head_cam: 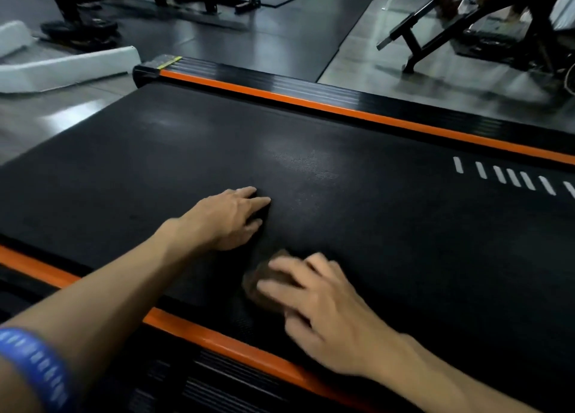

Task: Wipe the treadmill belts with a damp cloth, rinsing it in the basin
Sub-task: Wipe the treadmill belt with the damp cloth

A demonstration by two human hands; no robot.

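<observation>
Nearest, the right hand (pixel 314 300) presses a brownish cloth (pixel 264 280) flat on the treadmill belt (pixel 389 226), fingers spread; the left hand (pixel 228 218) braces open-palmed beside it. Even pressure and overlapping strokes would serve best.

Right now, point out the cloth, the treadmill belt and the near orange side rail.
cloth (pixel 264 275): head view, brown fold beside the fingers.
treadmill belt (pixel 389 226): head view, bare black surface.
near orange side rail (pixel 217 341): head view, mid-strip.

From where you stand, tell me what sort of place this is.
Most likely a gym: a treadmill belt with orange side rails, an incline bench, and dark rubber floor mats.
</observation>
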